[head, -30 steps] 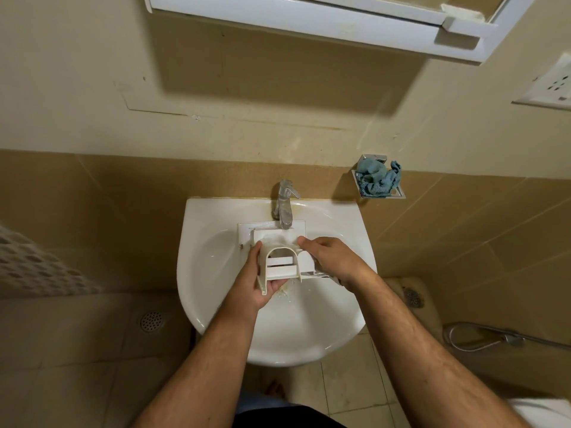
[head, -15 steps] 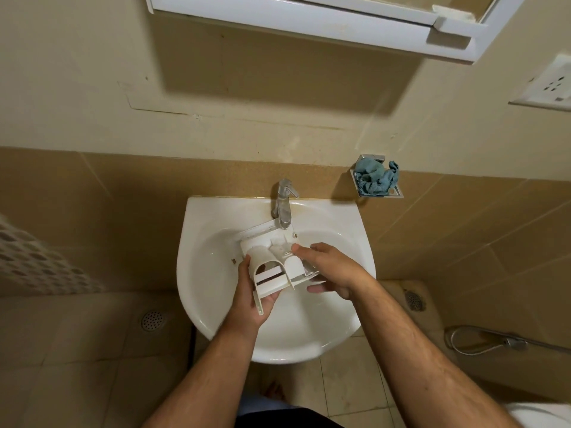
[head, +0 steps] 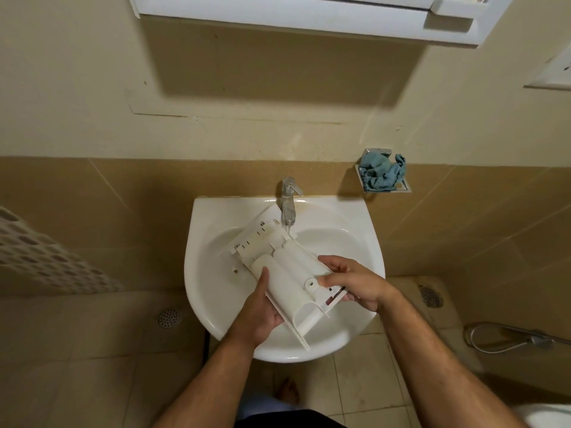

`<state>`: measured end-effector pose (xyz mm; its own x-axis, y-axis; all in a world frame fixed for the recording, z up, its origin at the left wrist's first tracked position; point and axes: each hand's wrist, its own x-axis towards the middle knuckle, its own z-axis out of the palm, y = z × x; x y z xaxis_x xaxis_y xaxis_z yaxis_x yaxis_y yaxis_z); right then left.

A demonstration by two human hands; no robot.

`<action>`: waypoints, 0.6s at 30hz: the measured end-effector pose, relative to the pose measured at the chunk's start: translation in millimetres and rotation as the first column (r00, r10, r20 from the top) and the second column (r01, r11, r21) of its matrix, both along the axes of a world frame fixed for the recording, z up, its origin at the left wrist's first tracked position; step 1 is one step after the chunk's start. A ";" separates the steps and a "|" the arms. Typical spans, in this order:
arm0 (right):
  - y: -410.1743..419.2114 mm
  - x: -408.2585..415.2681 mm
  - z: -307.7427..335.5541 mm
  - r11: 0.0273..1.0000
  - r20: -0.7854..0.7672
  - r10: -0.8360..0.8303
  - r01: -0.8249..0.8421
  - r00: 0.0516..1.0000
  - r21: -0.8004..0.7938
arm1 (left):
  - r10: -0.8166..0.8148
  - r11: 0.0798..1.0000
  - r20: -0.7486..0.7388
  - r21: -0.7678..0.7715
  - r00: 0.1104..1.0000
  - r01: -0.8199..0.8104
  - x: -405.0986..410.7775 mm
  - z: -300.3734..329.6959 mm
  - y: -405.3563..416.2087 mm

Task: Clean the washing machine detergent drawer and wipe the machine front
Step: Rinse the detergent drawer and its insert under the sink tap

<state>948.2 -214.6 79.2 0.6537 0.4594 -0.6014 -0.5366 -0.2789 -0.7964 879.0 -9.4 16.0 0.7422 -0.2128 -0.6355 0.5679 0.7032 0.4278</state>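
Observation:
The white plastic detergent drawer (head: 289,273) is held over the white sink (head: 355,230), turned so its rounded underside faces up and its front panel points toward the tap (head: 288,199). A thin stream of water runs from the tap onto the drawer's far end. My left hand (head: 261,313) grips the drawer's near left edge from below. My right hand (head: 352,282) holds its right side, thumb on top. A crumpled blue cloth (head: 381,173) sits in a metal wall dish right of the tap.
A white mirror cabinet (head: 309,13) hangs above the sink. A perforated white basket (head: 37,257) stands at the left. Floor drains (head: 168,318) lie on either side, and a metal hose sprayer (head: 513,338) lies at the right. My bare foot (head: 287,392) is under the sink.
Both hands have rotated the drawer from end-on to lying lengthwise with its underside up, front panel swung toward the tap. The camera tilted slightly.

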 end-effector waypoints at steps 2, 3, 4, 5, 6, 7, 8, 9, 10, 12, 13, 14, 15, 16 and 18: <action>-10.9 6.1 -2.8 0.999 -0.006 0.044 -0.044 0.999 -0.012 | -0.017 0.999 -0.053 0.028 0.998 0.019 0.5 1.3 -3.6; -15.5 9.0 -3.2 0.998 -0.010 0.061 -0.061 0.998 -0.013 | -0.017 1.000 -0.065 0.023 0.998 0.019 0.7 0.5 -5.4; -18.7 11.8 -2.7 0.997 -0.011 0.077 -0.077 0.997 -0.013 | -0.016 1.000 -0.064 0.003 0.998 0.017 0.8 0.4 -7.4; -21.1 14.8 -2.5 0.996 -0.011 0.091 -0.091 0.996 -0.015 | -0.015 1.000 -0.058 -0.021 0.998 0.014 0.8 0.3 -8.8; -22.4 17.5 -1.9 0.995 -0.012 0.097 -0.098 0.995 -0.018 | -0.012 0.999 -0.050 -0.048 0.999 0.010 0.5 1.1 -9.7; -23.3 19.6 -1.0 0.994 -0.014 0.103 -0.103 0.995 -0.019 | -0.010 0.997 -0.040 -0.074 0.999 0.007 0.4 2.0 -10.2; -24.3 21.5 -1.3 0.994 -0.019 0.103 -0.103 0.995 -0.021 | -0.008 0.996 -0.031 -0.094 0.999 0.006 0.3 2.0 -11.0; -25.3 22.6 -0.7 0.994 -0.021 0.104 -0.104 0.994 -0.025 | -0.009 0.994 -0.024 -0.107 1.000 0.007 -0.1 2.1 -12.0; -26.5 23.9 -0.8 0.994 -0.019 0.098 -0.099 0.995 -0.039 | -0.008 0.993 -0.020 -0.114 1.000 0.006 -0.5 3.1 -13.7; -28.1 26.0 -1.1 0.993 0.000 0.083 -0.083 0.997 -0.079 | 0.008 0.993 -0.010 -0.122 1.000 -0.009 -1.1 4.3 -17.9; -28.2 27.0 -0.8 0.992 0.019 0.076 -0.073 0.997 -0.104 | 0.020 0.992 0.002 -0.126 1.000 -0.020 -1.4 4.5 -19.8; -28.1 28.5 -1.2 0.989 0.040 0.072 -0.066 0.997 -0.129 | 0.038 0.991 0.014 -0.128 0.999 -0.036 -1.7 4.5 -21.9; -27.8 29.7 -1.8 0.986 0.061 0.083 -0.073 0.995 -0.147 | 0.061 0.990 0.027 -0.132 0.998 -0.057 -2.0 4.2 -23.7; -27.4 30.9 -3.0 0.984 0.076 0.100 -0.087 0.992 -0.158 | 0.086 0.988 0.037 -0.132 0.996 -0.080 -2.5 3.6 -25.1; -26.6 32.7 -5.7 0.978 0.093 0.151 -0.135 0.984 -0.161 | 0.121 0.986 0.054 -0.121 0.991 -0.114 -3.8 3.0 -26.6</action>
<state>980.9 -241.2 73.4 0.6508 0.4598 -0.6043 -0.3988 -0.4702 -0.7873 875.2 -36.0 18.9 0.8028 -0.1922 -0.5645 0.4538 0.8110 0.3693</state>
